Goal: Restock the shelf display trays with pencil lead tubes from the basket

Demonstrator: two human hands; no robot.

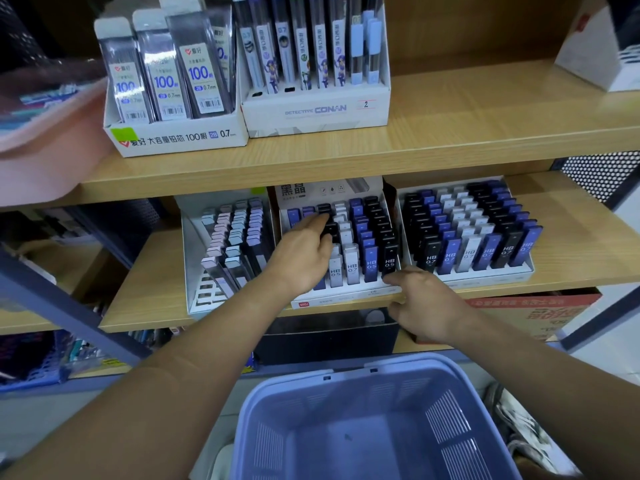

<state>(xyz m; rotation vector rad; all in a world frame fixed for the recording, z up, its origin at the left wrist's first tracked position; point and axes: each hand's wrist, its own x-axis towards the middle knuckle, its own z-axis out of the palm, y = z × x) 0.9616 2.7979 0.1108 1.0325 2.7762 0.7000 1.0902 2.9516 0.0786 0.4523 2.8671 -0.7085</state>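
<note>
While you lean toward the shelves, the lavender basket sits nearest you, low between your forearms. Past its rim, your right hand is at the front edge of the lower shelf. Its forefinger lies against the front right corner of the middle tray, just under a black HB 0.5 tube, and the thumb curls below the shelf edge. Whether those fingers truly grip the corner, you cannot tell from this view.

Your left hand reaches farther in, over the left half of the same tray. Its fingers lie fairly straight and close together, their tips touching the tops of the black tubes in the rear rows, with nothing clearly held.

The pencil lead tubes stand upright in the tray in columns of blue, black and white. Just beside it on the left is a tray of pastel-capped tubes; on the right is a full HB 0.7 tray. Under the shelf you see a black box and a red-printed carton.

Farther up, the upper shelf carries a tray of 100-lead 0.7 mm packs touching a Detective Conan tray, with a pink bin at the far left.
</note>
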